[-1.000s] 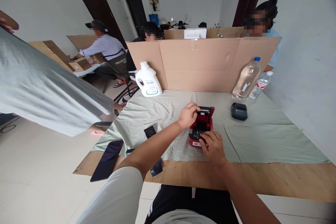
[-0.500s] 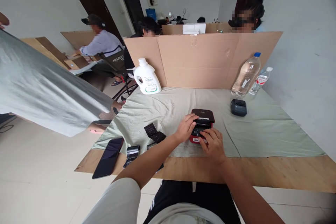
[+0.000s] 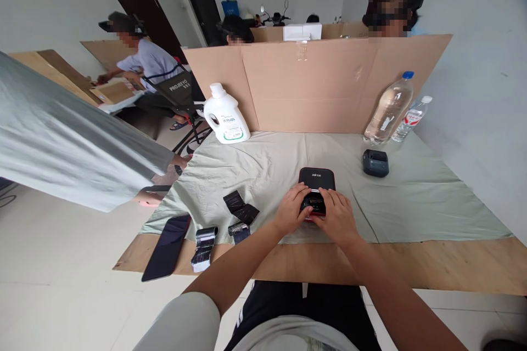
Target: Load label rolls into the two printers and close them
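While both hands pressed its near end, left hand [image 3: 291, 209] at nine o'clock, right hand [image 3: 336, 215] at three, fingers curled grasping it, I judged the small printer [image 3: 316, 182] light, rigid, slick-cased; best held by its sides.

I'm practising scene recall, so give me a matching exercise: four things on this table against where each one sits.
Things:
1. red printer
2. white jug
3. dark printer
4. phone

Places:
A. left table edge, overhanging
B. back left, by the cardboard screen
C. under the left hand and right hand
D. on the cloth, near the water bottles

Pairs: 1-C, 2-B, 3-D, 4-A
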Tool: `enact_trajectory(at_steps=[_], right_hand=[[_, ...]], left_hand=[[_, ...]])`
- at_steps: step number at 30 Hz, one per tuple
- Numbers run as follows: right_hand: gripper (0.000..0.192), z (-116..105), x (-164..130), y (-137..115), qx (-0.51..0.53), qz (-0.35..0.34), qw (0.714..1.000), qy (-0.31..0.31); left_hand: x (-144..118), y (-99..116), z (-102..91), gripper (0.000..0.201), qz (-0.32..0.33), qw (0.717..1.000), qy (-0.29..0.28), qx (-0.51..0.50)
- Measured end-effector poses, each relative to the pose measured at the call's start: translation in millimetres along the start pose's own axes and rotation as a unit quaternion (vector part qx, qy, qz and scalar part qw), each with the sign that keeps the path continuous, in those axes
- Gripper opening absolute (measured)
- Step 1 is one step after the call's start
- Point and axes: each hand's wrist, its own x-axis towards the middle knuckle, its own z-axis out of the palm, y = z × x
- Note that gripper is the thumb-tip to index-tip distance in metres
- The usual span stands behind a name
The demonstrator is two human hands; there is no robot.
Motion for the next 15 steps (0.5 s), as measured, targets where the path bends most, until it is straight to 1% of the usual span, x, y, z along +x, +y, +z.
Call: enact_trajectory(at_steps=[3,6,10,12,13,15], right_hand=[[0.068,-3,6,-1,-0.006,0.008,1.000,-0.018],[0.065,-5,9,-1,-0.004,0.011,0.999,-0.032],[0.055,-2,-2,0,0.008,0.006,1.000,-0.010],[0.056,3,-12,2,0.037,0.008,0.999,0.002],[0.060,5,-17,4,0.052,0.019,0.998,0.011],[0.074,10,-26,8,0.081,0.071,0.994,0.036]], left_hand=[[0,0,1.0,0.049,0.000,1.000,0.004,0.010],[1,1,0.0,0.045,-0.008,1.000,-0.006,0.018],[-1,3,-0.5,0.040,-0.024,1.000,-0.008,-0.006],[-4,3,2.2,0.040,-0.037,0.999,0.006,-0.033],[-5,3,4.6,0.043,-0.053,0.997,0.022,-0.049],[-8,3,11.5,0.055,-0.112,0.987,0.066,-0.097]])
